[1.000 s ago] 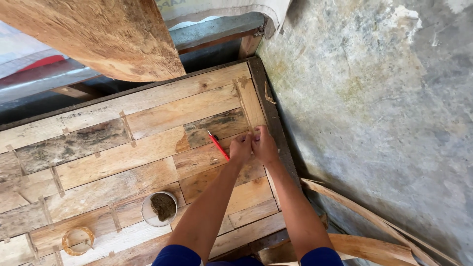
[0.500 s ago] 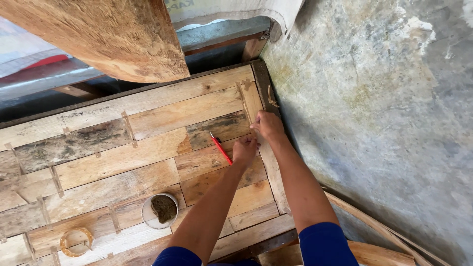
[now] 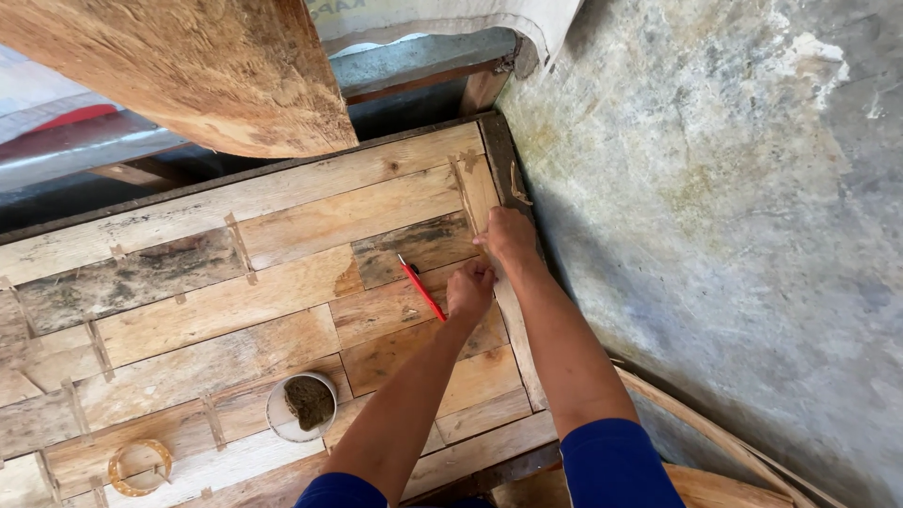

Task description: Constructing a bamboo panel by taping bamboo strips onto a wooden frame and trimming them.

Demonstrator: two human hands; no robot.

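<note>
Left hand (image 3: 467, 290) is closed around a red pencil (image 3: 421, 290), tip pointing up toward eleven o'clock across the panel (image 3: 282, 282) of patched boards. Grip looks firm, fingers curled right round the lower end, only the upper length showing. The pencil sits just right of the panel's middle, over the seam below the dark, stained board (image 3: 419, 246).

Right hand (image 3: 508, 235) has slid up along the right edge since a second ago, from beside the left hand to one o'clock of it, now pressed flat-ish on the narrow edge strip (image 3: 484, 202). Fingers are bent down onto the wood; whether they pinch anything small, I cannot tell. The left hand has barely shifted, so the pencil stays parked while the right hand works the edge, which reads as steadying or feeling along that strip.

At seven o'clock from the hands, a white cup (image 3: 301, 406) of dark stuff sits on the boards, and farther at eight o'clock a tape ring (image 3: 139, 467). Grey wall (image 3: 734, 188) runs along the right.
</note>
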